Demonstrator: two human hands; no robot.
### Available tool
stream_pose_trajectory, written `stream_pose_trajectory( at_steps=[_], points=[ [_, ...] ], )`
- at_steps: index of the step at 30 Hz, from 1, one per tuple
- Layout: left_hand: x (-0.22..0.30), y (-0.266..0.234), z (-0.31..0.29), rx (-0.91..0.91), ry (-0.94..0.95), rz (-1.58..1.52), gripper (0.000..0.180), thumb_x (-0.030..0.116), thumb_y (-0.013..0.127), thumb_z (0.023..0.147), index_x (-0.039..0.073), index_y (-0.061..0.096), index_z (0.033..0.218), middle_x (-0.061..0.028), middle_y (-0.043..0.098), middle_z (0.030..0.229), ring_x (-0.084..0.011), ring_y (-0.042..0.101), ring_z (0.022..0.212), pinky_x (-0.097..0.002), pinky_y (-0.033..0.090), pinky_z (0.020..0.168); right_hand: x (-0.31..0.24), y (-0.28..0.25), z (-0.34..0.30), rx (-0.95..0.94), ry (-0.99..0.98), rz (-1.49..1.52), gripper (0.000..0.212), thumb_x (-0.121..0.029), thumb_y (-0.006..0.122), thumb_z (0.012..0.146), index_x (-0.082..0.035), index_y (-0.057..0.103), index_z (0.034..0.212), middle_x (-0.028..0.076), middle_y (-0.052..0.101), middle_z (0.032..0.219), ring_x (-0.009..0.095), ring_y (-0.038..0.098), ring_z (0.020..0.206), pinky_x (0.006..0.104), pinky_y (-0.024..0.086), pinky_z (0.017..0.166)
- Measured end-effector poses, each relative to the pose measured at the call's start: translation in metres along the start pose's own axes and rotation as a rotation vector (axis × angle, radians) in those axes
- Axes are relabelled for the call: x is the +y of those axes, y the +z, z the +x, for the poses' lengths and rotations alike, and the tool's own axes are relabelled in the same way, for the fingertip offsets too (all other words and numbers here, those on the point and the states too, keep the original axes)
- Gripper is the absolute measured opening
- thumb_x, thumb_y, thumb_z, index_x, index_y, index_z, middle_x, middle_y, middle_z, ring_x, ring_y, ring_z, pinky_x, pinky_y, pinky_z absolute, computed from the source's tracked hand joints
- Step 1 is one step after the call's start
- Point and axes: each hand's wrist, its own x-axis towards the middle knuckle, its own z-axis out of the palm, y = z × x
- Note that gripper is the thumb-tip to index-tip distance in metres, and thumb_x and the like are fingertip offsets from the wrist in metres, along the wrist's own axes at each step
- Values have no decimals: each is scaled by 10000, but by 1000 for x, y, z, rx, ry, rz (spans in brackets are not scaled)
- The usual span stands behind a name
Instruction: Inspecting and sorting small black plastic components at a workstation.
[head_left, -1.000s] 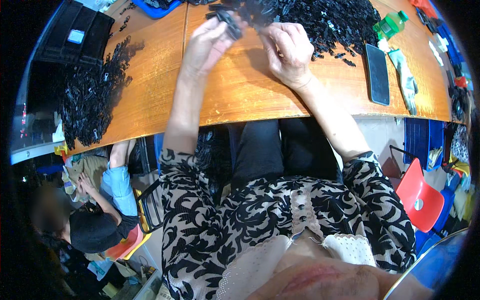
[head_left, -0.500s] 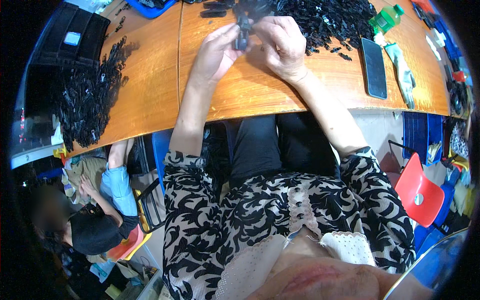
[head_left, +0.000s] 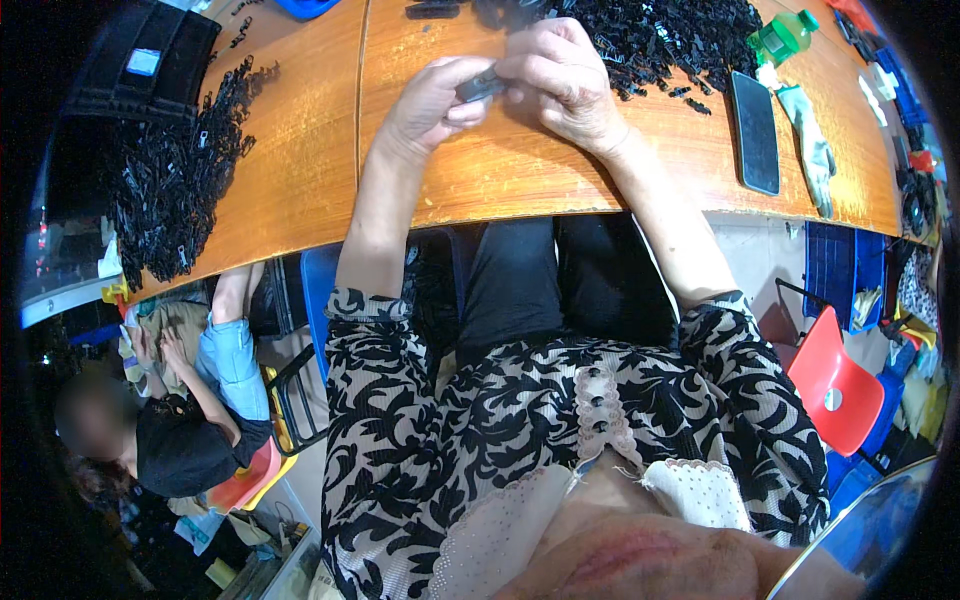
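Between my two hands, over the wooden table, is a small dark plastic part [head_left: 480, 84]. My left hand [head_left: 430, 105] pinches it between thumb and fingers. My right hand [head_left: 563, 80] is closed at its other end, thumb and fingertips against it; whether it grips a second piece is hidden by the fingers. Just beyond my right hand spreads a large heap of small black plastic parts [head_left: 675, 45]. A few loose pieces lie at the heap's near edge.
On the wooden table [head_left: 300, 150], another black heap [head_left: 175, 195] lies left, beside a black crate [head_left: 140, 60]. At right are a phone [head_left: 754, 132], a green bottle [head_left: 783, 38] and a glove [head_left: 806, 145]. A seated person [head_left: 190, 440] is at left, a red chair [head_left: 835, 380] at right.
The dark part has turned from upright to slanting sideways between my hands. My right hand has shifted slightly left, closer to my left hand.
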Motion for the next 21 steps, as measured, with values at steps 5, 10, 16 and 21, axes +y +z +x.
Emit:
stream_pose_trajectory(
  at_steps=[5,10,16,21],
  points=[
    [-1,1,-3,-26,41,-66,280,187,469,1048,-40,633,1055,-48,649,769,-2,393,423,-152,276,381,1,-1,0,-16,-16,-29,317,-1,740,619,-126,713,909,19,694,956,253,637,913,360,560,752],
    [8,2,0,55,115,36,333,258,553,1031,-60,629,1089,-70,665,801,-6,404,440,-152,261,383,9,-6,-1,206,243,-114,241,-33,629,753,-137,745,938,39,711,822,234,682,797,356,573,713],
    [5,-3,4,605,457,206,324,263,637,981,-46,637,1079,-64,671,822,-30,491,520,-172,337,438,20,-26,-13,-289,271,-359,174,-225,605,772,-130,724,855,73,684,804,241,684,848,395,565,710],
    [20,-44,25,625,585,240,307,191,755,877,-10,653,1086,-87,697,941,-82,606,711,-212,482,628,9,-14,-17,-457,166,-331,124,-143,680,752,-107,703,869,52,647,849,248,652,856,369,557,711]
  ],
)
